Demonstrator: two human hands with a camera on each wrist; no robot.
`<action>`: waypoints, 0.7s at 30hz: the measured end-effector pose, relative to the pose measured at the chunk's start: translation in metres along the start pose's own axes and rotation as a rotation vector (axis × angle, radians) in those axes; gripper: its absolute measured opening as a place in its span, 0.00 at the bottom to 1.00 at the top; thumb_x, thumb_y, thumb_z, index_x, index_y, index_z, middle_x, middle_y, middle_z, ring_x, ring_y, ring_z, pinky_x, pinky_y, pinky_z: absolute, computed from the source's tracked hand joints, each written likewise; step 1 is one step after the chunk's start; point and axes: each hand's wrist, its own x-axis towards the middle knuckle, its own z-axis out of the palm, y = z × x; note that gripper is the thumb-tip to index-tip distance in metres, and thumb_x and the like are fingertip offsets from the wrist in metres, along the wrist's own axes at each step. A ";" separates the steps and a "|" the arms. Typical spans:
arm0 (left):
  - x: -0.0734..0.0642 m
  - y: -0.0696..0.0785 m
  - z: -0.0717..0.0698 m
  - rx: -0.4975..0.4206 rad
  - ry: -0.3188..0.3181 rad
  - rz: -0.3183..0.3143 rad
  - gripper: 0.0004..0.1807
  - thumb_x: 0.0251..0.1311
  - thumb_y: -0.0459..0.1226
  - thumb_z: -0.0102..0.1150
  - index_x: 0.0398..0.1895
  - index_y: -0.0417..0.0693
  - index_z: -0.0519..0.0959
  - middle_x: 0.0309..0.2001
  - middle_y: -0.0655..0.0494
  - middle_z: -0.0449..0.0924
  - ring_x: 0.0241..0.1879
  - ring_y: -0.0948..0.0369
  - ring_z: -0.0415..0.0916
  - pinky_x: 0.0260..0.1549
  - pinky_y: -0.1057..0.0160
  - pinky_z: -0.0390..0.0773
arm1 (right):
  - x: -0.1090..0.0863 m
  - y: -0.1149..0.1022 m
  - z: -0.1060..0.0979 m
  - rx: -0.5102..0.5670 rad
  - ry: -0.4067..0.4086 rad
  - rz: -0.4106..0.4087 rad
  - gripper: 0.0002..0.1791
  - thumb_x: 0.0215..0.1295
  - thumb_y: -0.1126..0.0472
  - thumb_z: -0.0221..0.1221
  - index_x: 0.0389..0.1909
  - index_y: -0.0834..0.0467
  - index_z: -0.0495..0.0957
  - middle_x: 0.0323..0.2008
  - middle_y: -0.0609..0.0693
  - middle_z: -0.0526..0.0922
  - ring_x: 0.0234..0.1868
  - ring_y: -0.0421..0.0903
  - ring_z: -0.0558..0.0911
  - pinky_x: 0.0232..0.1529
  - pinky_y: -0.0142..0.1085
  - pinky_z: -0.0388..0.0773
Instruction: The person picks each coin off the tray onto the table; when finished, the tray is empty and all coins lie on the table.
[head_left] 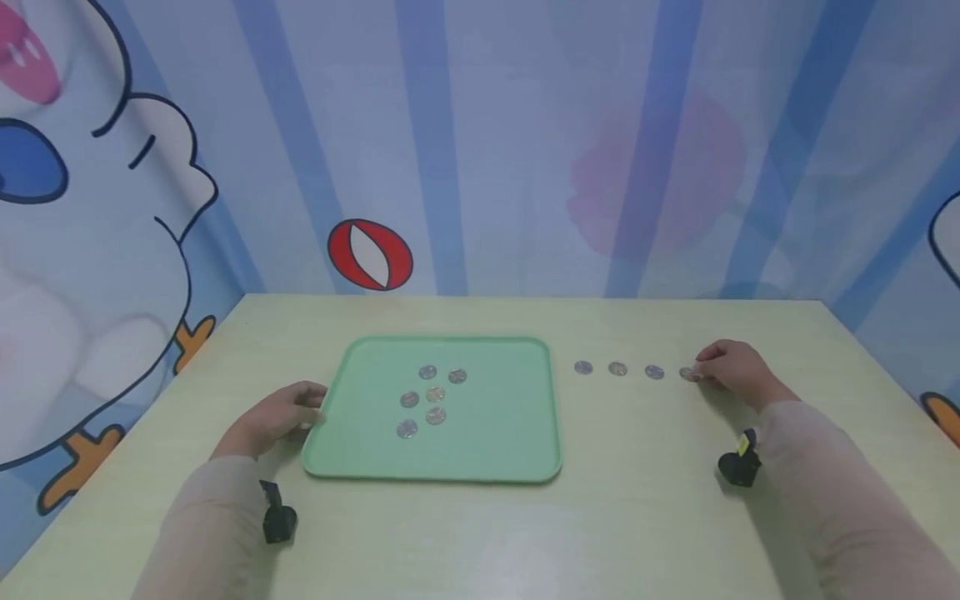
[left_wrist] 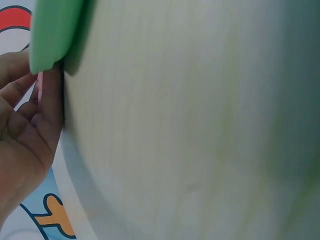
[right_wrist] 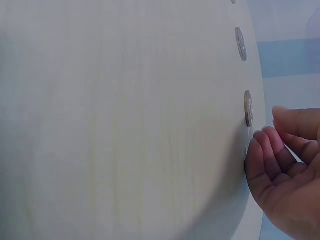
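In the head view my left hand (head_left: 281, 417) holds the left rim of a light green tray (head_left: 487, 454). The left wrist view shows fingers at the tray's edge (left_wrist: 55, 35), with the lower ones against the tabletop. Several silvery coins (head_left: 436, 415) lie scattered in the tray. To its right, more coins form a row on the table. My right hand (head_left: 738, 372) is at the rightmost coin (head_left: 687, 374), fingertips right at its edge. Seen from the right wrist, thumb and fingers (right_wrist: 270, 155) are bent and slightly apart beside a coin (right_wrist: 248, 108).
The pale wooden table (head_left: 630, 517) ends at a blue striped cloth backdrop (head_left: 510, 167) with cartoon figures. Other coins in the row, such as the one nearest the tray (head_left: 583, 367), lie flat and spaced out. Black wrist cameras (head_left: 280, 523) sit at both sleeves.
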 end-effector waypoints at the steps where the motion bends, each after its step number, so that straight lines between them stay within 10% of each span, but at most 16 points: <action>1: 0.000 0.000 0.000 0.002 0.001 -0.002 0.28 0.53 0.31 0.47 0.59 0.36 0.56 0.56 0.37 0.59 0.53 0.45 0.60 0.50 0.48 0.64 | 0.000 0.000 0.000 0.008 0.000 0.000 0.17 0.57 0.62 0.50 0.42 0.73 0.66 0.33 0.57 0.72 0.32 0.47 0.70 0.32 0.34 0.70; 21: -0.004 0.001 0.000 0.017 0.004 0.012 0.28 0.53 0.31 0.48 0.59 0.37 0.57 0.56 0.37 0.60 0.53 0.45 0.60 0.51 0.47 0.62 | -0.009 -0.040 0.010 0.168 -0.053 -0.049 0.22 0.61 0.60 0.46 0.50 0.74 0.60 0.47 0.67 0.67 0.48 0.62 0.69 0.48 0.47 0.68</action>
